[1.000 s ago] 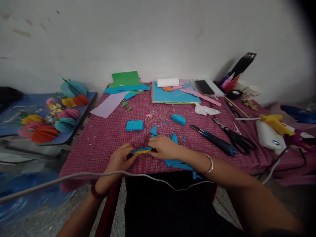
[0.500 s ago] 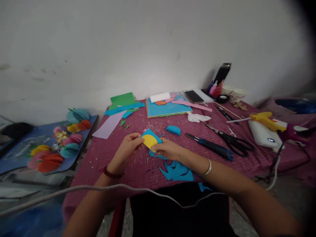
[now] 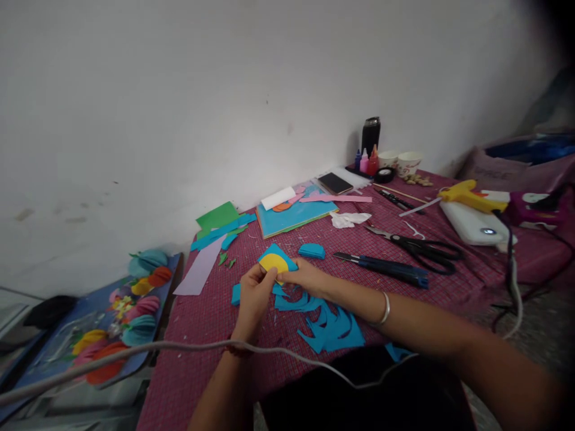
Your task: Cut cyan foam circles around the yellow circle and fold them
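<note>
1. Above the red checked cloth-covered surface [image 3: 193, 359], my hands now show the yellow rounded paper piece [image 3: 272, 261] face up against the flat blue paper piece [image 3: 270, 247]; a second ago I held them nearly edge-on, lower down.
2. Behind my left hand, the small rectangular blue paper stack [image 3: 236, 294] is now partly covered; earlier it lay in full view.
3. My left hand [image 3: 254, 290] is closed in a pinch, thumb on the yellow piece's lower edge.
4. My right hand [image 3: 309, 278] pinches the blue piece's right corner, just beside my left, above curved blue paper scraps [image 3: 332, 332].
</note>
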A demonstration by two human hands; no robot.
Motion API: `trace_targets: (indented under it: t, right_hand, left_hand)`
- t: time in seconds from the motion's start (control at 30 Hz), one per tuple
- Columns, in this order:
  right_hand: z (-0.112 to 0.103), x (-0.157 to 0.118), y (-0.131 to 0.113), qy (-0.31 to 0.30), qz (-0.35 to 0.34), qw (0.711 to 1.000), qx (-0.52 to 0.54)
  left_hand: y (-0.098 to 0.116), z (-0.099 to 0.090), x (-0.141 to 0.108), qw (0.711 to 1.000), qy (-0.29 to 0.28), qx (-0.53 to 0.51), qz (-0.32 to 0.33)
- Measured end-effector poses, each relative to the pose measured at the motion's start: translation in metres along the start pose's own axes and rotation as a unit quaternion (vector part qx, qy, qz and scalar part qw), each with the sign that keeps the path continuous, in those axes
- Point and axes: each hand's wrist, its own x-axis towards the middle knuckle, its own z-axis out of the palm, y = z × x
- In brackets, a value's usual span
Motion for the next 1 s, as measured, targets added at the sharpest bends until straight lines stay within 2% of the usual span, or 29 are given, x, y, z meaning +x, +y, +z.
trace_targets:
  t: [0.13, 0.23, 0.3, 0.37, 0.47, 0.53, 0.73, 0.83, 0.87, 0.93, 1.0]
  right_hand:
    - [-0.008, 0.004, -0.009, -0.046, -0.046, 0.996, -0.056]
    - [-0.012, 0.007, -0.012, -0.03, -0.062, 0.995, -0.066]
    - [-0.013, 0.009, -0.01, -0.02, -0.05, 0.995, -0.084]
    - [-0.014, 0.01, -0.007, -0.022, -0.034, 0.994, -0.101]
    - [-0.016, 0.013, -0.002, -0.03, -0.017, 0.993, -0.115]
    - [-0.018, 0.015, -0.001, -0.028, -0.016, 0.991, -0.127]
    - [-0.022, 0.016, -0.004, -0.019, -0.012, 0.984, -0.177]
    - [-0.019, 0.015, -0.003, -0.037, -0.035, 0.965, -0.256]
    - [-0.018, 0.016, -0.003, -0.043, -0.044, 0.956, -0.285]
    - [-0.02, 0.017, -0.008, -0.063, -0.069, 0.933, -0.348]
    - [-0.029, 0.014, -0.022, -0.073, -0.101, 0.9, -0.419]
  left_hand:
    - [-0.005, -0.006, 0.0, 0.999, -0.027, 0.02, 0.019]
    - [-0.006, -0.007, -0.001, 0.999, -0.043, 0.022, 0.017]
    - [-0.008, -0.008, 0.0, 0.999, -0.049, 0.007, -0.014]
    - [-0.011, -0.01, 0.002, 0.995, -0.066, -0.013, -0.073]
    - [-0.016, -0.013, 0.005, 0.98, -0.123, -0.021, -0.156]
    - [-0.018, -0.012, 0.005, 0.973, -0.144, -0.03, -0.176]
    - [-0.016, -0.004, 0.003, 0.98, -0.08, -0.063, -0.172]
    - [-0.018, -0.005, 0.006, 0.98, -0.069, -0.058, -0.178]
    - [-0.02, -0.006, 0.007, 0.977, -0.084, -0.052, -0.188]
    - [-0.024, -0.008, 0.01, 0.974, -0.089, -0.049, -0.201]
    - [-0.025, -0.01, 0.012, 0.974, -0.07, -0.073, -0.203]
